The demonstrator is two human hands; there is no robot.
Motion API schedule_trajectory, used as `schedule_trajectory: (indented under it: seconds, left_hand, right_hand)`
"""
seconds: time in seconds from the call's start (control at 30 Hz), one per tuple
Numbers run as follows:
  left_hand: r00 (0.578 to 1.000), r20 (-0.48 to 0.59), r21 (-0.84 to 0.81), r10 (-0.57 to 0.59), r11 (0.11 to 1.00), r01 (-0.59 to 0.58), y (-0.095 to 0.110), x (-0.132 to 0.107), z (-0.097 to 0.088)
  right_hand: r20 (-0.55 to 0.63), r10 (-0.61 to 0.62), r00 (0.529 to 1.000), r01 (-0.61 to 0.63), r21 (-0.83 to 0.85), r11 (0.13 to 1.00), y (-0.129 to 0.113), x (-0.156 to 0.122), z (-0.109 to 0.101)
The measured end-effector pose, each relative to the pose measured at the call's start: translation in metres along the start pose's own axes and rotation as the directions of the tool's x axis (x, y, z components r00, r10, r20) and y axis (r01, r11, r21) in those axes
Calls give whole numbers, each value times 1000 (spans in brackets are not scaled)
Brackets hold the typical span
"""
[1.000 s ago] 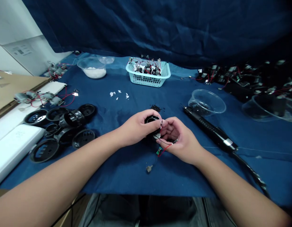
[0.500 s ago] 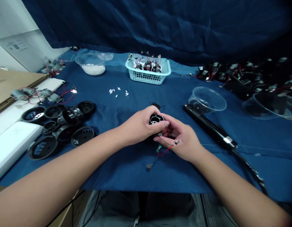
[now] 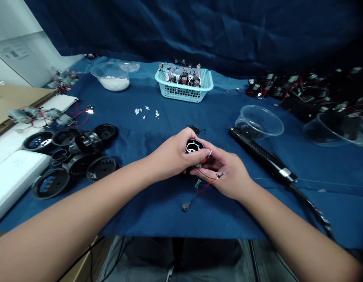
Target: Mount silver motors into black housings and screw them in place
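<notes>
Between my two hands, above the near middle of the blue cloth, is a round black plastic housing [image 3: 194,146] with a pale ring inside. My left hand [image 3: 183,152] is closed round its left side, the thumb lying across the front. My right hand [image 3: 225,168] grips it from the right, fingers curled; part of the housing is hidden by them. Red and black wires come out below, with a small green circuit board [image 3: 198,183] and a small metal part [image 3: 185,206] dangling from them. Just beyond my hands lies a scatter of tiny black screws [image 3: 195,129].
A black electric screwdriver [image 3: 263,156] lies at right beside a clear plastic bowl [image 3: 260,122]. Black round housings [image 3: 102,169] cluster at left near a white box [image 3: 19,178]. A light-blue basket [image 3: 184,94] of wired motors and a bowl of white pieces [image 3: 114,83] stand behind.
Both hands keep their hold on the housing, almost in place. A thin pale piece now shows at the left thumb tip. The view has shifted slightly.
</notes>
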State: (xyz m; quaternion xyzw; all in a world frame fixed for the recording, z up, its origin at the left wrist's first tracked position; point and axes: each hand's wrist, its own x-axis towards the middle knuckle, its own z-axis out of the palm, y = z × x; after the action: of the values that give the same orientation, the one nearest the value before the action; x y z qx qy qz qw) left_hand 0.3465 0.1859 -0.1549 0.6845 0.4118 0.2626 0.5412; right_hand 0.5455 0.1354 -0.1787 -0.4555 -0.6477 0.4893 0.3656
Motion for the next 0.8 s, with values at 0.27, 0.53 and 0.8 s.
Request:
schedule_trajectory:
  seconds: [0.27, 0.53, 0.8]
  left_hand:
    - [999, 14, -30, 31, 999, -31, -2, -1, -1]
    - [998, -24, -5, 49, 999, -50, -2, 0, 1]
    - [995, -25, 41, 95, 995, -94, -4, 0, 0]
  right_hand:
    - [22, -17, 1000, 18, -54, 998, 2, 1, -2]
    - [5, -40, 999, 40, -127, 991, 4, 3, -3]
    - [7, -69, 998, 69, -163, 984, 4, 3, -2]
